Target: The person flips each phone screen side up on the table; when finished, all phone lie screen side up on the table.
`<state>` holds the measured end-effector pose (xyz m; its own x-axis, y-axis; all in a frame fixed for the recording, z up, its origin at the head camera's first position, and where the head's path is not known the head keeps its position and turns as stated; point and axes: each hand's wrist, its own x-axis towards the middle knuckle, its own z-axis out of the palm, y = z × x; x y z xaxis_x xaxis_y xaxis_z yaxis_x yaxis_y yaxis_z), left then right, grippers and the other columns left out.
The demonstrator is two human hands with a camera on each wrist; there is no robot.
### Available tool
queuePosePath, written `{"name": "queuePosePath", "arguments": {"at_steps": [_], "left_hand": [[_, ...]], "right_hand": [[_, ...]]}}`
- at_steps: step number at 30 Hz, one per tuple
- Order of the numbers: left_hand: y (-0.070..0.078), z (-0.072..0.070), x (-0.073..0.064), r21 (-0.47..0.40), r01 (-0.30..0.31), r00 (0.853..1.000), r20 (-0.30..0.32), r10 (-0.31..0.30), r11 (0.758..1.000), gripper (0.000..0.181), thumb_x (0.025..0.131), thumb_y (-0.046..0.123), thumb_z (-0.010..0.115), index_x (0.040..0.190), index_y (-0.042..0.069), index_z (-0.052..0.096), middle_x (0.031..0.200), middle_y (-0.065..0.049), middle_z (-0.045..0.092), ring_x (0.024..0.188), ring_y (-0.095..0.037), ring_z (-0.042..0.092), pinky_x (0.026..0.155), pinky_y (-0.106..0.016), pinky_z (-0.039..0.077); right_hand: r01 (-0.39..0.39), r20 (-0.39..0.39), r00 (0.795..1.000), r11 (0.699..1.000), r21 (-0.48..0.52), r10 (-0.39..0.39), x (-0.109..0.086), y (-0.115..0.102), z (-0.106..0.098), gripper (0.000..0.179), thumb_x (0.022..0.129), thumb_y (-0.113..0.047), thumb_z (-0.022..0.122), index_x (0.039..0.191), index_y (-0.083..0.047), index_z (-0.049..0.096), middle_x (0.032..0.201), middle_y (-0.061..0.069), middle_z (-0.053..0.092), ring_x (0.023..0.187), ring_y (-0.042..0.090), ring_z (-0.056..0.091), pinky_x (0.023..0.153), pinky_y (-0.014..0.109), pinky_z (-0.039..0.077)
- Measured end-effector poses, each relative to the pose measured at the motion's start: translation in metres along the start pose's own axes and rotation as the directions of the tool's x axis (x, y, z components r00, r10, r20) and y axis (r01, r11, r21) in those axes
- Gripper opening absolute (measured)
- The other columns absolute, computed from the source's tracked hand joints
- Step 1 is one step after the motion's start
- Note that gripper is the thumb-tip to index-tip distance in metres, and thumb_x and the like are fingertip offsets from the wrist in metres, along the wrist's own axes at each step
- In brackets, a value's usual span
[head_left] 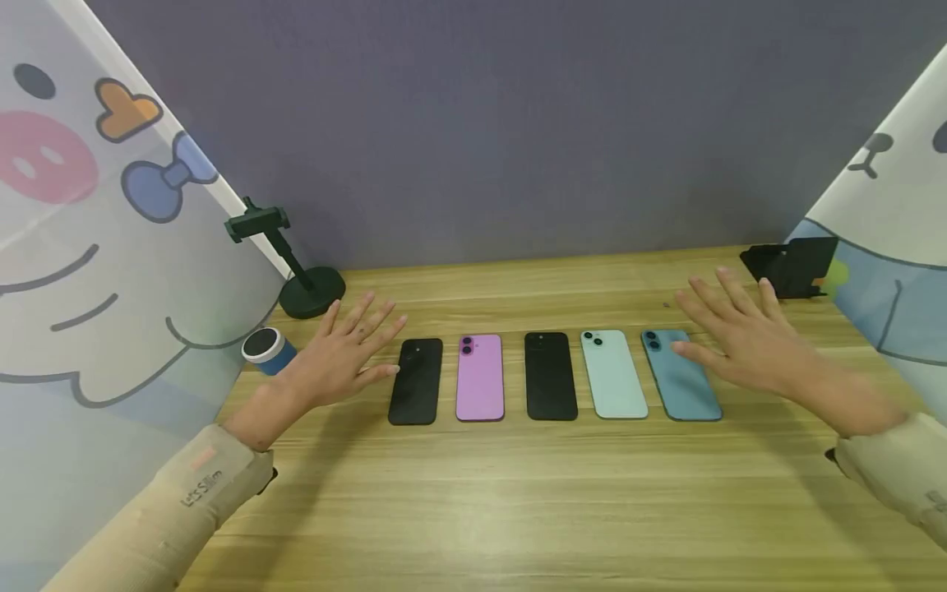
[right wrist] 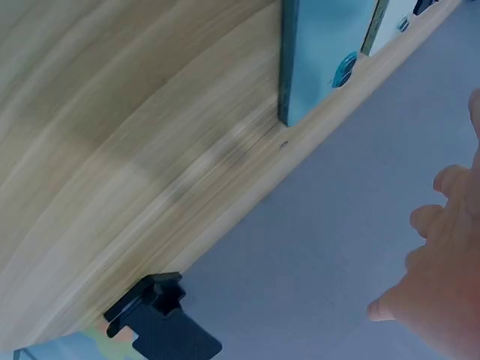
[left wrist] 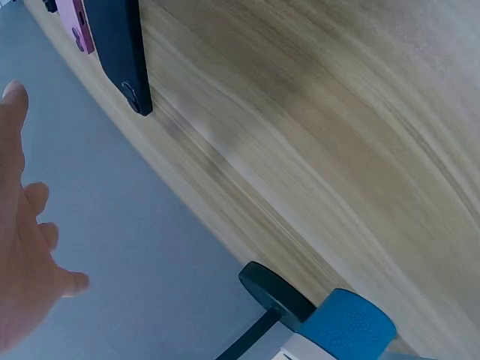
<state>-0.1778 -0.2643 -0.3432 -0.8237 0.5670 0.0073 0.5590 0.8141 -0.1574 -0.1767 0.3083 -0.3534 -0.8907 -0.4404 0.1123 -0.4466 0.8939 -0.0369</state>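
We see a worktop point(head_left: 481, 501) that looks like smooth wood, smooth phones point(head_left: 551, 380), a dull plastic-looking stand point(head_left: 312, 293), a bumpy-sided tub point(left wrist: 349, 325) and cloth sleeves point(head_left: 151, 526).

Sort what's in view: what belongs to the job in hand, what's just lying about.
Likely in the job, in a row near the left hand and right hand:
leftmost black phone
pink phone
middle black phone
mint phone
blue phone

Apparently just lying about:
round-based stand
blue-and-white tub
small black stand
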Motion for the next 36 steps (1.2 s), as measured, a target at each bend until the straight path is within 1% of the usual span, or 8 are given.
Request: {"name": "queuePosePath", "arguments": {"at_steps": [4, 8, 11, 16, 21, 24, 27, 36], "left_hand": [[0.000, 0.000, -0.004, -0.092, 0.037, 0.998, 0.048, -0.033, 0.995, 0.078, 0.101, 0.060, 0.046, 0.163, 0.028, 0.011, 0.169, -0.008, 0.014, 0.157, -0.035, 0.007, 0.120, -0.066, 0.012], [0.002, 0.000, -0.006, -0.265, 0.099, 0.992, 0.099, -0.075, 0.959, 0.080, 0.102, 0.058, 0.046, 0.163, 0.026, 0.008, 0.165, -0.013, 0.027, 0.152, -0.039, 0.024, 0.117, -0.063, 0.026], [0.003, 0.001, -0.007, -0.415, 0.173, 0.980, 0.163, -0.114, 0.893, 0.083, 0.102, 0.056, 0.048, 0.163, 0.027, 0.001, 0.156, -0.018, 0.043, 0.141, -0.041, 0.043, 0.112, -0.061, 0.036], [0.007, 0.007, -0.008, -0.566, 0.282, 0.949, 0.282, -0.139, 0.774, 0.089, 0.100, 0.056, 0.051, 0.163, 0.026, -0.004, 0.142, -0.019, 0.058, 0.122, -0.034, 0.061, 0.100, -0.054, 0.048], [0.009, 0.015, -0.010, -0.595, 0.310, 0.939, 0.315, -0.139, 0.742, 0.091, 0.098, 0.056, 0.056, 0.163, 0.017, 0.006, 0.133, -0.015, 0.063, 0.111, -0.024, 0.066, 0.093, -0.045, 0.053], [0.011, 0.019, -0.009, -0.603, 0.301, 0.943, 0.304, -0.137, 0.739, 0.091, 0.097, 0.053, 0.060, 0.163, 0.011, 0.011, 0.121, -0.011, 0.067, 0.101, -0.019, 0.066, 0.087, -0.040, 0.053], [0.015, 0.023, -0.008, -0.602, 0.312, 0.937, 0.320, -0.136, 0.735, 0.093, 0.095, 0.054, 0.062, 0.162, 0.010, 0.014, 0.109, -0.005, 0.068, 0.090, -0.015, 0.063, 0.080, -0.035, 0.051], [0.025, 0.036, -0.020, -0.561, 0.307, 0.933, 0.336, -0.127, 0.769, 0.092, 0.092, 0.052, 0.067, 0.159, 0.006, 0.025, 0.077, 0.003, 0.059, 0.065, -0.010, 0.050, 0.061, -0.027, 0.043]], "right_hand": [[-0.011, 0.067, 0.998, 0.984, 0.178, -0.001, 0.008, -0.015, -0.004, 0.082, 0.101, -0.050, 0.054, 0.163, -0.018, 0.012, 0.169, 0.016, 0.006, 0.154, 0.031, -0.020, 0.114, 0.069, -0.018], [-0.018, 0.136, 0.990, 0.908, 0.418, -0.043, 0.026, -0.047, -0.013, 0.082, 0.101, -0.047, 0.055, 0.163, -0.022, 0.008, 0.170, 0.010, 0.006, 0.156, 0.036, -0.005, 0.118, 0.069, 0.002], [0.002, 0.182, 0.978, 0.869, 0.495, -0.106, 0.045, -0.076, -0.014, 0.082, 0.100, -0.054, 0.054, 0.163, -0.026, 0.011, 0.168, 0.007, 0.016, 0.153, 0.037, 0.022, 0.116, 0.064, 0.026], [0.032, 0.263, 0.936, 0.800, 0.599, -0.234, 0.081, -0.120, -0.004, 0.085, 0.097, -0.058, 0.056, 0.163, -0.026, 0.012, 0.164, 0.009, 0.029, 0.135, 0.032, 0.053, 0.102, 0.053, 0.047], [0.043, 0.271, 0.912, 0.728, 0.684, -0.308, 0.122, -0.161, 0.013, 0.087, 0.096, -0.047, 0.064, 0.163, -0.019, 0.015, 0.157, 0.012, 0.042, 0.114, 0.022, 0.065, 0.087, 0.038, 0.055], [0.034, 0.271, 0.910, 0.710, 0.704, -0.313, 0.145, -0.185, 0.021, 0.089, 0.094, -0.044, 0.068, 0.162, -0.016, 0.018, 0.151, 0.014, 0.048, 0.116, 0.025, 0.064, 0.093, 0.040, 0.053], [0.030, 0.283, 0.908, 0.721, 0.692, -0.309, 0.165, -0.206, 0.027, 0.090, 0.092, -0.042, 0.070, 0.162, -0.015, 0.019, 0.149, 0.016, 0.051, 0.129, 0.030, 0.057, 0.102, 0.046, 0.049], [0.071, 0.343, 0.898, 0.859, 0.506, -0.276, 0.202, -0.262, 0.045, 0.087, 0.092, -0.041, 0.070, 0.160, -0.011, 0.024, 0.156, 0.012, 0.045, 0.141, 0.029, 0.047, 0.110, 0.048, 0.043]]}}
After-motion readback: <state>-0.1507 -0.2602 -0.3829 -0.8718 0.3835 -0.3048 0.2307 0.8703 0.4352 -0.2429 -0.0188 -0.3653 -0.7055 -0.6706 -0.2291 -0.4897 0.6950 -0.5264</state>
